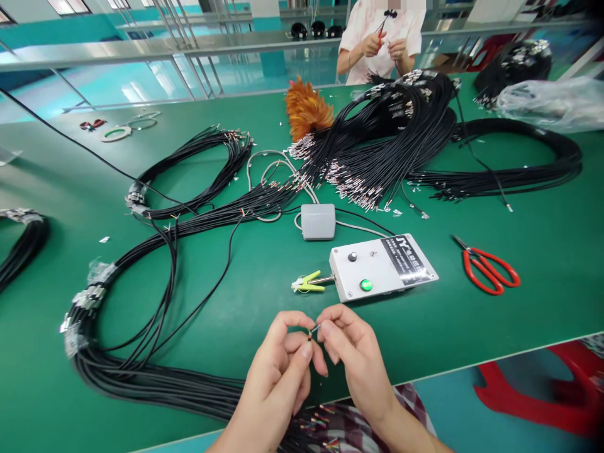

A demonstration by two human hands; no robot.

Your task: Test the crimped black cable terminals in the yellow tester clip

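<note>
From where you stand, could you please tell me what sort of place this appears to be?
Probably a cable-assembly workshop: bundles of black cables lie on a green worktable, along with a white JY-marked box and red-handled scissors.

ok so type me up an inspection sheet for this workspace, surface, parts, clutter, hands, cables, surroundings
Surface: green table, small white scraps scattered on it
Job's things: cable end in hand, fine detail too small to tell; white box ahead with a green button and a yellow clip at its left end
Clutter: red-handled pliers lying right of the box; orange duster and plastic bag farther back
Hands: left hand pinches the cable end; right hand pinches a thin strand beside it
Cables: black bundles, several looped, many ends bared
Surroundings: person across the table; red chair at lower right
</note>
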